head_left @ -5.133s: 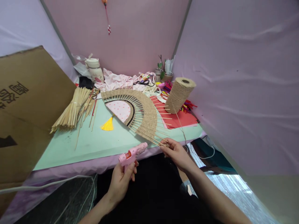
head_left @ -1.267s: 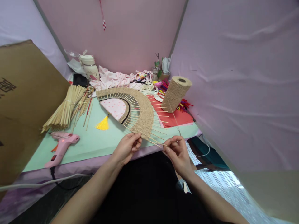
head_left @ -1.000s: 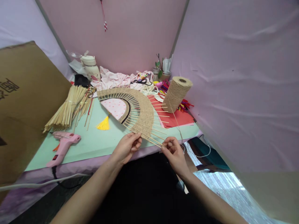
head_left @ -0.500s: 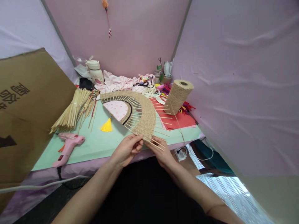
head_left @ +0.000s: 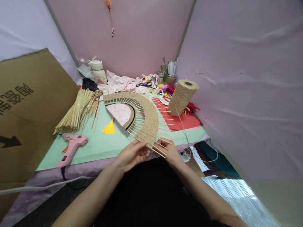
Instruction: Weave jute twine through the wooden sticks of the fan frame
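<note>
A half-round woven fan with a wide tan twine band and thin sticks poking out past its rim lies tilted over the table's front part. Its inner half-circle is pink dotted cloth, edged in tan and black. My left hand pinches the band's near end, thumb on top. At the same end, my right hand is closed around the outer stick tips, its fingers partly hidden beneath them. A yellow tassel lies left of the fan. Twine runs down from a large twine spool on the right.
At left are a bundle of sticks, a pink glue gun and a tall cardboard sheet. Red sheets lie under the spool. A white bottle and crumpled dotted cloth are at the back.
The fan's near end has dropped slightly toward me, and both hands have moved down a little with it. My right hand has shifted slightly to the right along the sticks.
</note>
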Action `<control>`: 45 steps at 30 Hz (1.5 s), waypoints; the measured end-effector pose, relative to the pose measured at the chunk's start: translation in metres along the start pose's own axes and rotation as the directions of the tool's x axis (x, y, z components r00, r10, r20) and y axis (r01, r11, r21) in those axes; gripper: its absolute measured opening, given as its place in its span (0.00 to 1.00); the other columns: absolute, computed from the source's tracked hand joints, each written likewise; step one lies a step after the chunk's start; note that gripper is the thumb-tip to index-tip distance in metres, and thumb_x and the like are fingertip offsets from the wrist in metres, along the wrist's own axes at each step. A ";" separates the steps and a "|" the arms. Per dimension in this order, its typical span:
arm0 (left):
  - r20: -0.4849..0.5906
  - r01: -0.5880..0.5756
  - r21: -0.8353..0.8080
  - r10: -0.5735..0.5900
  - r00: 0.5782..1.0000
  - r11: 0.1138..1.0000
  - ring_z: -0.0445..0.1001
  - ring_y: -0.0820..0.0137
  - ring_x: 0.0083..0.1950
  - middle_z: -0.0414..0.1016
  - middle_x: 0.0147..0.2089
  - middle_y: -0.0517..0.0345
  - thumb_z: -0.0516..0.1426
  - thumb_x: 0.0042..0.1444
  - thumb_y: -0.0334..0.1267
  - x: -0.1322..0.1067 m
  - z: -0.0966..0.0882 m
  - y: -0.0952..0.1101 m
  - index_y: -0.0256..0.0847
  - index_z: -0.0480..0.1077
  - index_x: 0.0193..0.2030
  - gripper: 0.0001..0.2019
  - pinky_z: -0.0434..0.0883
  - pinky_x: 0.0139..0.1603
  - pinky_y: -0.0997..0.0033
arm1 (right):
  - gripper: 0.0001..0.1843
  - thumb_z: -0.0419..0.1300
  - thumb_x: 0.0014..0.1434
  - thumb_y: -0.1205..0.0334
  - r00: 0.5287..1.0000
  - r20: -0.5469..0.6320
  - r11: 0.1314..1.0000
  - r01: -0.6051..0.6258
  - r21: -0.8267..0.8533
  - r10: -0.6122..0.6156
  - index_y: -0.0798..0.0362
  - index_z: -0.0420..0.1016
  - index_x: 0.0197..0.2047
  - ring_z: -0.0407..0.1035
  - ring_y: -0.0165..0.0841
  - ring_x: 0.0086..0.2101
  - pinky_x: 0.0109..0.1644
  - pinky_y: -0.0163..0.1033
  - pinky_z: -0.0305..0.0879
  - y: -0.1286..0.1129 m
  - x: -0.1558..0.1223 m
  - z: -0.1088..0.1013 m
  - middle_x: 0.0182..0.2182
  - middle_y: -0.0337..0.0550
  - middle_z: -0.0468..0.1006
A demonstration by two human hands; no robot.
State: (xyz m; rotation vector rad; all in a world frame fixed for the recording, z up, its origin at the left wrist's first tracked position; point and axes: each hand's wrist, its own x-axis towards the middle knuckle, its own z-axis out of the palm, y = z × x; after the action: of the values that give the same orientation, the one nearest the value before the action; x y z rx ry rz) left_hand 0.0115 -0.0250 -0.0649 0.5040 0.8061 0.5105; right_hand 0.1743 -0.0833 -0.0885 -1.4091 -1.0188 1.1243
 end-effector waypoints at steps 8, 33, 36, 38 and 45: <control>0.005 0.066 0.041 -0.066 0.998 0.997 0.80 0.69 0.33 0.78 0.33 0.51 0.56 0.61 0.28 0.000 -0.006 -0.001 0.36 0.64 0.37 0.03 0.79 0.39 0.68 | 0.19 0.65 0.50 0.47 0.997 0.009 0.991 0.079 -0.105 -0.078 0.53 0.68 0.25 0.58 0.28 0.24 0.29 0.34 0.55 0.003 0.004 -0.005 0.21 0.36 0.67; 0.012 0.055 0.073 -0.056 0.998 0.996 0.80 0.68 0.38 0.79 0.42 0.48 0.59 0.57 0.28 0.002 -0.002 -0.008 0.35 0.70 0.44 0.08 0.78 0.42 0.70 | 0.16 0.64 0.50 0.51 0.997 -0.069 0.990 0.012 -0.138 -0.021 0.54 0.69 0.23 0.57 0.27 0.25 0.32 0.34 0.56 0.006 -0.003 -0.016 0.21 0.34 0.66; 0.023 0.039 0.073 -0.041 0.999 0.997 0.80 0.70 0.39 0.79 0.46 0.47 0.61 0.56 0.27 0.002 -0.002 -0.009 0.36 0.70 0.45 0.10 0.78 0.42 0.72 | 0.14 0.64 0.51 0.53 0.998 -0.048 0.987 0.019 -0.161 -0.027 0.54 0.69 0.24 0.59 0.28 0.26 0.34 0.34 0.57 0.007 -0.004 -0.019 0.22 0.35 0.67; 0.033 0.033 0.074 -0.035 0.999 0.997 0.80 0.69 0.40 0.79 0.47 0.47 0.61 0.56 0.27 0.001 -0.004 -0.008 0.35 0.71 0.45 0.10 0.79 0.41 0.72 | 0.13 0.63 0.52 0.54 1.000 -0.012 0.983 0.022 -0.182 -0.024 0.54 0.70 0.25 0.61 0.28 0.27 0.34 0.34 0.58 0.008 -0.006 -0.024 0.23 0.35 0.68; 0.065 0.022 0.082 -0.027 0.998 0.996 0.80 0.70 0.39 0.80 0.44 0.47 0.62 0.54 0.27 0.003 -0.008 -0.008 0.34 0.73 0.42 0.09 0.79 0.40 0.75 | 0.12 0.60 0.58 0.53 0.976 0.217 0.951 0.036 -0.306 0.033 0.54 0.77 0.31 0.67 0.31 0.30 0.36 0.35 0.62 -0.002 -0.026 -0.050 0.28 0.39 0.76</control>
State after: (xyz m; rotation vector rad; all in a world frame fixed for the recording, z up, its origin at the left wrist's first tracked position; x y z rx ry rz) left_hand 0.0089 -0.0276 -0.0763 0.5827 0.7710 0.4374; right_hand 0.2181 -0.1185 -0.0819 -1.5500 -1.4024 1.1757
